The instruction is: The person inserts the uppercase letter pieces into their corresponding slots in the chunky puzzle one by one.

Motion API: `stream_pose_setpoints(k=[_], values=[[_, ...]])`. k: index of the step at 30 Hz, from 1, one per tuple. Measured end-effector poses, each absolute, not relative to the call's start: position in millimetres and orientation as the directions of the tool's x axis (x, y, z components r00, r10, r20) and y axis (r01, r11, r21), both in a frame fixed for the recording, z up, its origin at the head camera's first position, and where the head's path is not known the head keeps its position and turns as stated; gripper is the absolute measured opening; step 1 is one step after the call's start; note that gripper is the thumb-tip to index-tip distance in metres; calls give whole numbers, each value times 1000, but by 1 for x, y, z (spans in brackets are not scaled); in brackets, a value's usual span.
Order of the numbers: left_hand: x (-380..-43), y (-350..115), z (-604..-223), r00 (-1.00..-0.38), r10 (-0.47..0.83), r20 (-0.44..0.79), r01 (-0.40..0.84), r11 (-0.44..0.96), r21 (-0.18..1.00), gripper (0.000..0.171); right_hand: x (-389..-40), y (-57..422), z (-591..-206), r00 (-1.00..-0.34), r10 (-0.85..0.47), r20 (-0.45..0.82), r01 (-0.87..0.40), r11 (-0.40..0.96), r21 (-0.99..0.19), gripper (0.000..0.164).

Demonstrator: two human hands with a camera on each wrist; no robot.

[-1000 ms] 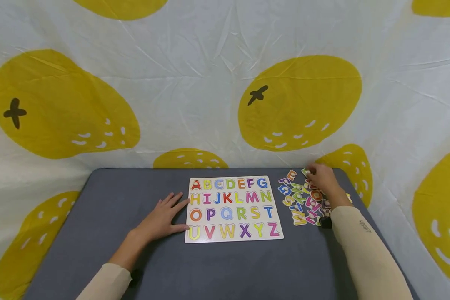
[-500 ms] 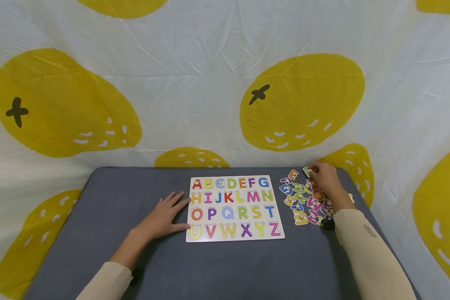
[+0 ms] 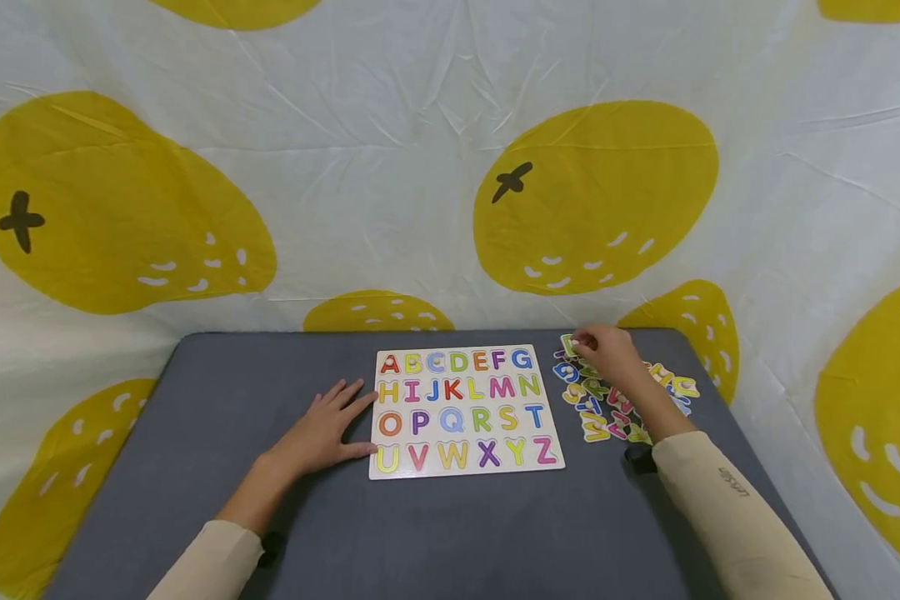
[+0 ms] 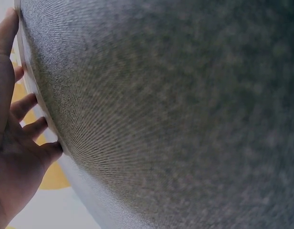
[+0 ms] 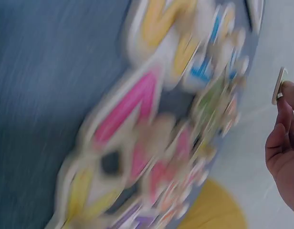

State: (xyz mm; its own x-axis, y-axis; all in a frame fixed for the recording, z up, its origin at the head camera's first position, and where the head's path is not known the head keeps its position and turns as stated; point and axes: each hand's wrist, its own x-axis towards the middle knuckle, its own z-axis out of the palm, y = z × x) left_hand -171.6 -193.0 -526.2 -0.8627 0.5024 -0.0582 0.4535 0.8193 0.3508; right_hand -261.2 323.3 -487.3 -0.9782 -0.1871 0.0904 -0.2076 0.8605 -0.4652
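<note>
A white alphabet puzzle board point(image 3: 468, 468) lies on the grey table with its coloured letters facing up. Knobs show on the A, B and C at its top left. My left hand point(image 3: 320, 432) lies with fingers spread, fingertips and thumb at the board's left edge. My right hand point(image 3: 613, 357) pinches a green letter piece point(image 3: 567, 344) between thumb and fingertips, over the far end of the loose pieces. In the right wrist view the held piece point(image 5: 279, 87) shows edge-on, raised above the pile. Which letter it is I cannot tell.
Loose knobbed letter pieces point(image 3: 595, 427) lie in a pile right of the board, partly hidden under my right forearm. Several more pieces point(image 3: 682, 387) show to the right of that arm. A white curtain point(image 3: 390, 167) with yellow fruit prints hangs behind the table's far edge.
My right hand has moved left from the far right of the pile, carrying the green letter piece in its fingertips. The left hand stays at the board's left edge.
</note>
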Motion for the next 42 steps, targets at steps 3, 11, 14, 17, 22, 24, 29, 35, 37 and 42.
stream_pose_setpoints(k=[3, 11, 14, 17, 22, 24, 29, 35, 37, 42], values=[[-172, -194, -525, -863, 503, -53, 455, 818, 352, 92, -261, 299, -484, -970, -229, 85, -241, 838, -489, 17], [-172, -196, -525, -859, 510, -44, 464, 813, 352, 93, -262, 241, -487, -950, -308, 53, -288, 794, -535, 17], [-172, -196, -525, -860, 507, -61, 456, 816, 356, 94, -264, 221, -490, -945, -326, 41, -294, 784, -547, 16], [-172, -195, -525, -862, 503, -67, 450, 819, 356, 94, -268, 202, -493, -938, -345, 23, -301, 782, -546, 14], [-171, -195, -526, -864, 499, -71, 446, 822, 354, 94, -274, 173, -497, -934, -358, -23, -294, 801, -521, 11], [-171, -194, -526, -864, 499, -69, 446, 822, 353, 94, -277, 164, -499, -932, -362, -29, -299, 810, -504, 10], [-172, -194, -525, -865, 498, -69, 445, 823, 353, 94, -281, 144, -503, -928, -370, -44, -309, 829, -466, 9], [-172, -193, -525, -863, 502, -61, 452, 820, 352, 94, -283, 134, -509, -931, -360, -67, -297, 851, -434, 8], [-172, -192, -525, -862, 503, -55, 456, 819, 349, 94, -284, 133, -512, -933, -353, -71, -292, 857, -426, 8], [-170, -193, -523, -864, 501, -45, 456, 819, 349, 93, -283, 131, -513, -935, -347, -65, -286, 853, -436, 8]])
